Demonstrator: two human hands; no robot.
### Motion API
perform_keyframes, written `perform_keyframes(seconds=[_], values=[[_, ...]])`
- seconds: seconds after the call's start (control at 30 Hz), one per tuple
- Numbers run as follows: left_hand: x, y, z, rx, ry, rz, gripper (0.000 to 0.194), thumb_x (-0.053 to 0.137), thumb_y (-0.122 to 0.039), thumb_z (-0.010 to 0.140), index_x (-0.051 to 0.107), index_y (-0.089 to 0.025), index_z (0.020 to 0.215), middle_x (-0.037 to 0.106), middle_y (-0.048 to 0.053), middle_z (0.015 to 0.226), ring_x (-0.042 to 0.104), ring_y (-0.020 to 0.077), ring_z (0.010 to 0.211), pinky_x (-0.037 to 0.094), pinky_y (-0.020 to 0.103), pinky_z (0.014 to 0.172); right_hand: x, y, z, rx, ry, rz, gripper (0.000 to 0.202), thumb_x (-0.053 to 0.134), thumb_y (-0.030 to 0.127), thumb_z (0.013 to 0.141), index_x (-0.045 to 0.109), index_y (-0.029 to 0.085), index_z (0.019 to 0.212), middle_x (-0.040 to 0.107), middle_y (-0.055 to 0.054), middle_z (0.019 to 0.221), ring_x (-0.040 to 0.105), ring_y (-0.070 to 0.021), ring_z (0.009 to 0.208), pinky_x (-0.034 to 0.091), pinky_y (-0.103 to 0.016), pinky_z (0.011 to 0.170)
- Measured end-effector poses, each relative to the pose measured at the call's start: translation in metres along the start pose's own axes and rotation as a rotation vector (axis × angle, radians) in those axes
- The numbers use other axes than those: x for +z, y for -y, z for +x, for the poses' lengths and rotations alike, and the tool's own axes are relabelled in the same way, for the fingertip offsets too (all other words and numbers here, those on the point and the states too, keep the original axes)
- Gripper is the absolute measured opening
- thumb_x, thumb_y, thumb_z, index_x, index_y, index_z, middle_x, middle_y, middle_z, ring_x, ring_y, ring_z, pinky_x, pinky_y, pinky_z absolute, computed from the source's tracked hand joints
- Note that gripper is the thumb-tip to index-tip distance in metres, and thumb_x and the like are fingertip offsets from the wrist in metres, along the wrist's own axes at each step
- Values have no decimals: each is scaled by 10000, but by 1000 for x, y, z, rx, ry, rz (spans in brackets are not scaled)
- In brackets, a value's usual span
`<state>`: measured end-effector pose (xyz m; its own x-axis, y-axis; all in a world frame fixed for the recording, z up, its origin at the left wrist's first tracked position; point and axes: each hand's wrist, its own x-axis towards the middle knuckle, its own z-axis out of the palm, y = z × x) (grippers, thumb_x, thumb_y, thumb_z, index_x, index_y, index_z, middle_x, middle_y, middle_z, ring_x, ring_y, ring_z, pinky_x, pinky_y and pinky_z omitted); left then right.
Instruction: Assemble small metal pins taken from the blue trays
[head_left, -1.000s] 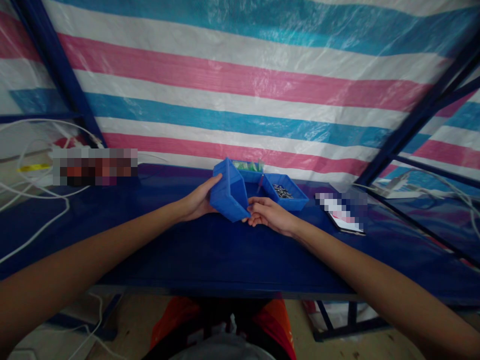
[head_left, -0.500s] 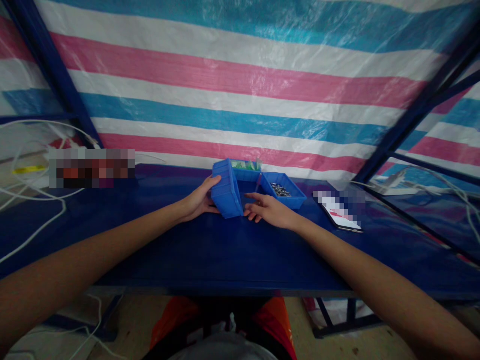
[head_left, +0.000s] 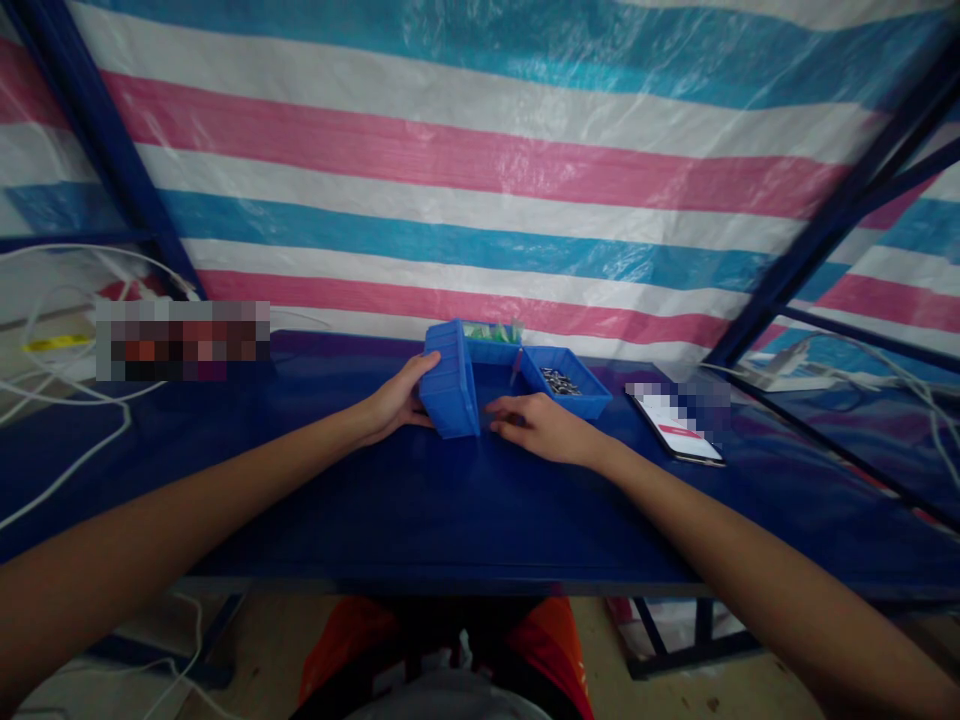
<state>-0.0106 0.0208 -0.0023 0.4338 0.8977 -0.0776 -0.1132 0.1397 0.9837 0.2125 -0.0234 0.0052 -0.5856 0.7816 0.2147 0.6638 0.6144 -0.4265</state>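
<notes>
My left hand grips a blue plastic bin from its left side, thumb on top and fingers beneath. The bin is tipped on its side above the table, its opening turned to the right; its inside is hidden from me. Just right of that opening is my right hand, fingers bent and slightly apart, with nothing visible in them. Behind my right hand stands a second blue bin holding many small metal pieces. A third blue bin at the back contains green and clear packets.
On the right of the blue table lies a phone with its screen lit. White cables run along the left side near a blurred-out patch. A striped plastic sheet hangs behind, between blue metal posts.
My right hand's fingers have curled in more, and the hand sits slightly lower beside the bin's opening. The left hand keeps the bin tipped in nearly the same place.
</notes>
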Motion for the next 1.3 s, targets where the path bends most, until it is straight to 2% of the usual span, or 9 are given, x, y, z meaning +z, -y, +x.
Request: perform_keyframes(seconds=[0.2, 0.3, 0.4, 0.47, 0.57, 0.67, 0.87, 1.1, 1.3], values=[[2, -1, -1, -30, -37, -36, 529, 492, -579, 785, 517, -201, 1155, 625, 118, 1050, 613, 283, 882, 523, 425, 685, -17, -1, 0, 15, -187, -92, 230, 458, 218, 861, 614, 185, 1026, 670, -39, 884, 615, -153, 751, 459, -270, 691], [6, -4, -4, -40, -51, -51, 480, 466, -536, 814, 548, -176, 1121, 638, 115, 1006, 608, 279, 890, 523, 413, 693, -35, -17, -1, 32, -436, -272, 245, 436, 217, 863, 607, 170, 1032, 627, -94, 1013, 587, -206, 910, 452, -317, 776], [9, -7, -6, -48, -69, -66, 458, 428, -514, 835, 559, -167, 1103, 640, 110, 993, 600, 280, 896, 524, 414, 687, -54, -49, -5, 209, -647, -442, 302, 424, 234, 859, 569, 138, 1106, 579, -147, 1100, 550, -258, 1009, 438, -368, 831], [9, -7, -6, -45, -82, -73, 453, 413, -508, 840, 555, -170, 1106, 639, 106, 989, 596, 281, 901, 524, 417, 684, -62, -74, -8, 453, -591, -548, 377, 443, 256, 852, 521, 87, 1180, 552, -191, 1156, 527, -293, 1061, 413, -394, 871], [9, -7, -7, -33, -74, -83, 462, 390, -505, 844, 550, -168, 1116, 639, 108, 985, 591, 285, 911, 517, 424, 708, -67, -101, -11, 758, -235, -550, 426, 409, 279, 877, 497, 30, 1210, 572, -227, 1153, 546, -303, 1056, 413, -372, 861], [10, -7, -8, -25, -67, -101, 479, 377, -512, 842, 551, -162, 1119, 640, 115, 983, 585, 291, 931, 510, 424, 737, -67, -108, -10, 765, -109, -514, 337, 385, 264, 885, 624, 94, 1052, 642, -168, 1068, 587, -266, 995, 425, -314, 820], [11, -10, -9, -31, -77, -99, 472, 379, -514, 839, 550, -174, 1118, 641, 101, 987, 580, 289, 944, 505, 434, 752, -65, -88, -6, 706, -18, -461, 290, 441, 221, 847, 639, 79, 1004, 657, -167, 1027, 607, -260, 944, 424, -281, 754], [11, -12, -10, -9, -92, -124, 478, 385, -528, 827, 568, -163, 1075, 647, 92, 943, 577, 286, 940, 508, 426, 751, -52, -71, -2, 630, -23, -328, 304, 437, 271, 868, 601, 144, 1091, 659, -87, 1055, 617, -198, 913, 435, -224, 720], [8, -15, -7, -23, -115, -56, 461, 409, -531, 823, 556, -185, 1090, 648, 89, 974, 595, 275, 913, 518, 416, 721, -46, -71, 1, 650, -81, -286, 398, 445, 253, 855, 515, 115, 1221, 616, -127, 1141, 598, -227, 980, 432, -268, 797]])
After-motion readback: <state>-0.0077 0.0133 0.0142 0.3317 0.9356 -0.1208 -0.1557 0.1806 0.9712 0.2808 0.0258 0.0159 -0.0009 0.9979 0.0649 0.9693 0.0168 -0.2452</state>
